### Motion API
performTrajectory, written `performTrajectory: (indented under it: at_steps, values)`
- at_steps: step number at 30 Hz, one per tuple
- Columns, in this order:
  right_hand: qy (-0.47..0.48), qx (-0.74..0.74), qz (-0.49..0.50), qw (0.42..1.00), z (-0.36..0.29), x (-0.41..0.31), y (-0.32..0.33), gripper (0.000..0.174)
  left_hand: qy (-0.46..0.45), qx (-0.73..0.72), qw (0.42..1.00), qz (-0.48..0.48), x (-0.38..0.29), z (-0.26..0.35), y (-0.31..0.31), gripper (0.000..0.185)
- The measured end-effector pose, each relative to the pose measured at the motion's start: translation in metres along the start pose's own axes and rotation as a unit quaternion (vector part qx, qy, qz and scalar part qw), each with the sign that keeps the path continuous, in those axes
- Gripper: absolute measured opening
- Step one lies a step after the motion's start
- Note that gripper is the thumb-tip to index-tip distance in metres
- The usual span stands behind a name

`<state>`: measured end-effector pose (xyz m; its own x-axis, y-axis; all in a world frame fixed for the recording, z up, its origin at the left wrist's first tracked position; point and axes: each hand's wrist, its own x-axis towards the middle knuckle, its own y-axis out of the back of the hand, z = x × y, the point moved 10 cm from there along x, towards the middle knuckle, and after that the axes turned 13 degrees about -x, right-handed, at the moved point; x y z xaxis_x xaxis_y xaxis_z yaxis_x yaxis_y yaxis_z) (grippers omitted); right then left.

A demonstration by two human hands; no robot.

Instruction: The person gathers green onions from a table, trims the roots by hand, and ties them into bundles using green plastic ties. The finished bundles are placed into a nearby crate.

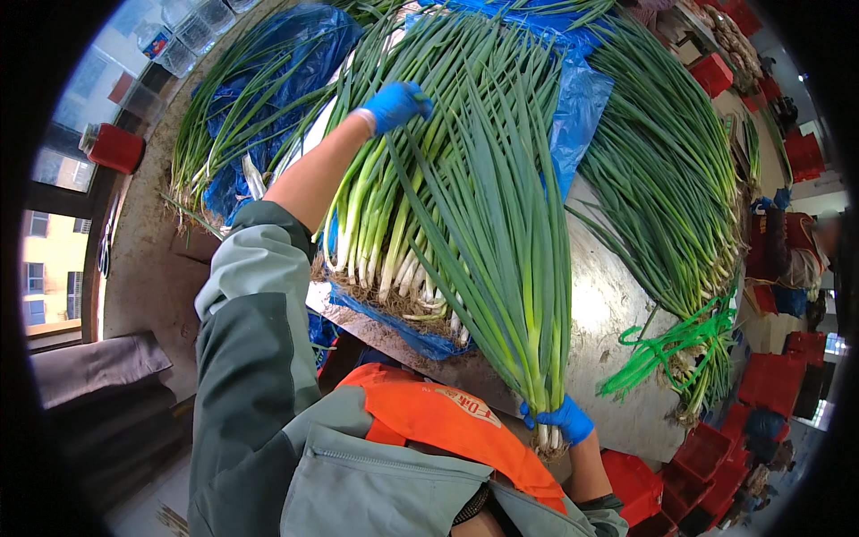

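Observation:
My right hand, in a blue glove, grips a bunch of green onions around the white stems just above the roots. Their long leaves fan away from me over a pile of green onions with soil-caked roots. My left hand, also blue-gloved, is above the leaves of that pile with its fingers curled. Whether it pinches a leaf cannot be made out. Blue plastic sheeting shows beneath the pile's root end.
A large heap of green onions lies at right, with green netting or twine by its roots. More onions rest on blue plastic at left. Red crates and a person are at far right; scissors are at left.

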<state>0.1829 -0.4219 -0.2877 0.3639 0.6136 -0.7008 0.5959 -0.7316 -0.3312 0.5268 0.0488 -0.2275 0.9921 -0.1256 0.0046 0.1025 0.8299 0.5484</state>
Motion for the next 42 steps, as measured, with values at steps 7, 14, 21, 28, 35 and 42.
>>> performTrajectory:
  at_steps: [7,14,21,28,35,42]
  values:
    - [-0.015,-0.01,0.007,1.0,0.012,0.003,0.008,0.048,0.015,0.18,0.982,-0.058,0.018,0.036,-0.035,0.034]
    - [-0.017,-0.01,-0.001,1.0,0.013,0.0,0.007,0.045,-0.078,0.299,0.94,-0.147,0.019,0.034,-0.084,0.022]
    - [-0.008,-0.022,-0.003,1.0,0.013,-0.001,0.007,0.043,-0.07,0.142,0.987,0.034,0.047,0.041,-0.015,0.018]
    - [-0.022,-0.006,0.008,1.0,0.026,-0.001,0.012,0.043,-0.173,0.291,0.913,-0.227,0.018,0.141,-0.165,0.048]
    - [-0.035,-0.047,0.026,0.998,0.014,-0.011,0.016,0.039,-0.269,0.247,0.919,-0.15,0.01,0.154,-0.15,0.025]
    - [-0.016,-0.076,0.044,0.996,-0.004,-0.013,0.013,0.034,-0.006,0.262,0.965,0.016,-0.118,0.163,0.091,0.02]
